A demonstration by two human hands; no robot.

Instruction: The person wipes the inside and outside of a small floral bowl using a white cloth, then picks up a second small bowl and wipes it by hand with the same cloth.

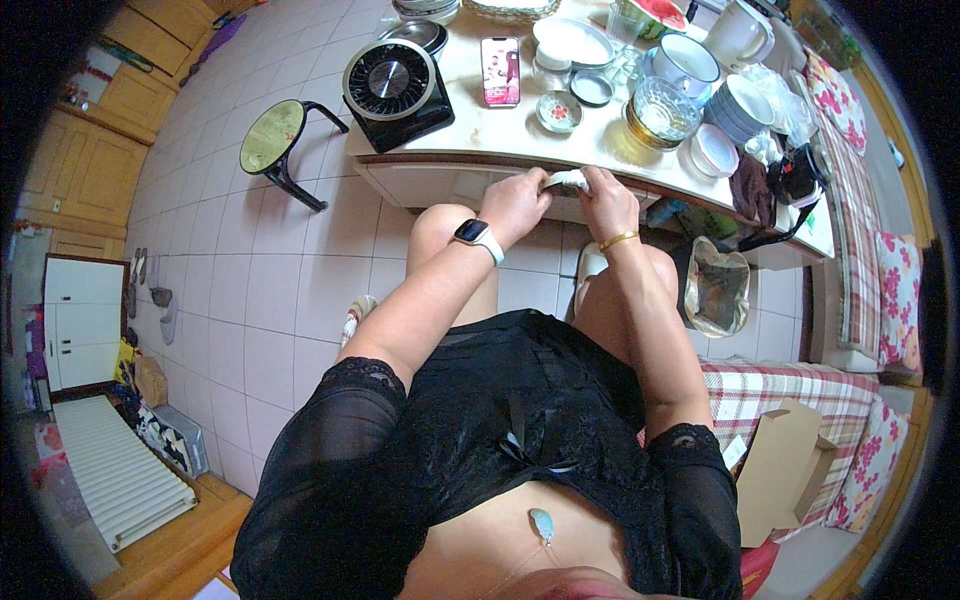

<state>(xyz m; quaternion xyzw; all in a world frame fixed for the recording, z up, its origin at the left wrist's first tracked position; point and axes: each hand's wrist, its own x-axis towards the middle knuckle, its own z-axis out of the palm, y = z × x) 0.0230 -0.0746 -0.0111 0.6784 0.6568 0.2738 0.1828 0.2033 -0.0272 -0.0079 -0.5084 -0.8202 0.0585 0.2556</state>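
Observation:
Between both hands, just off the table's front edge, is a small white item with a curved rim (564, 181). It looks like a lid or a shallow dish, though fingers hide much of it. A crumpled white patch, maybe tissue, shows near its right end. My left hand (516, 204), with a watch above it, pinches the left end. My right hand (610, 201), below a gold bracelet, grips the right end. Beyond them on the table are a small dish with a red flower (559, 112), a round shallow lid (592, 88) and a glass jar (552, 69).
A phone (500, 71) with a lit screen and a black electric cooktop (391, 86) are on the table (480, 142). Stacked glass bowls (661, 112) and grey-blue bowls (739, 109) crowd its right. A lined bin (717, 289) stands below; a stool (274, 136) is at left.

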